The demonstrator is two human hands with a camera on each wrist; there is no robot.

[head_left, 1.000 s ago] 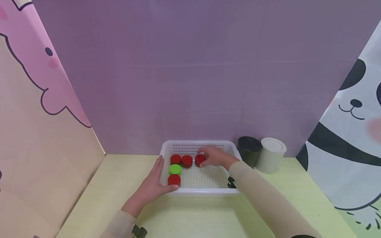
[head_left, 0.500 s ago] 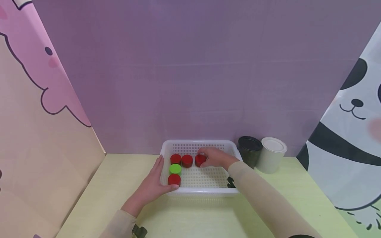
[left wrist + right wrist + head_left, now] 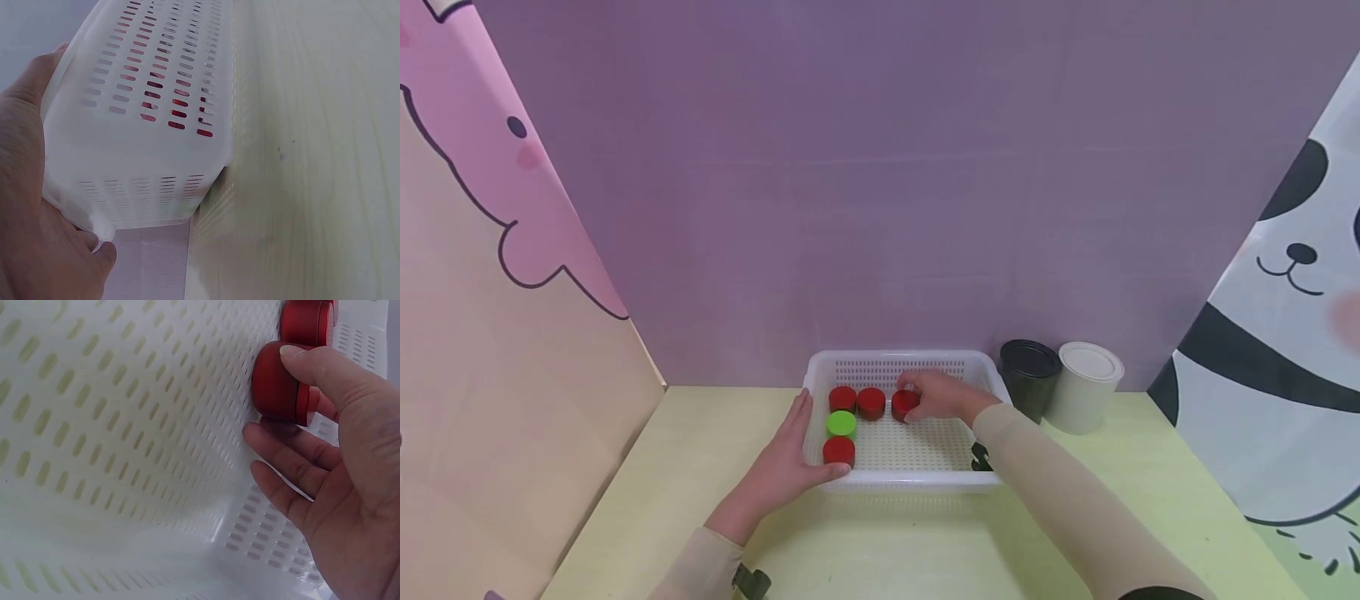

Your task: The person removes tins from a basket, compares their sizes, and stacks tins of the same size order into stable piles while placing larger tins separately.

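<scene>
Head view, lower centre: we judge three red tins (image 3: 871, 403) and one green tin (image 3: 841, 424) placed in the white basket (image 3: 917, 478); a fourth red tin (image 3: 904, 406) awaits release, pinched in the right hand (image 3: 943, 393). Thumb and fingers of the left hand (image 3: 786, 467) grip the lower-left corner.

Table (image 3: 880, 542), basket (image 3: 917, 478), black can (image 3: 1028, 382), white can (image 3: 1082, 392)
</scene>
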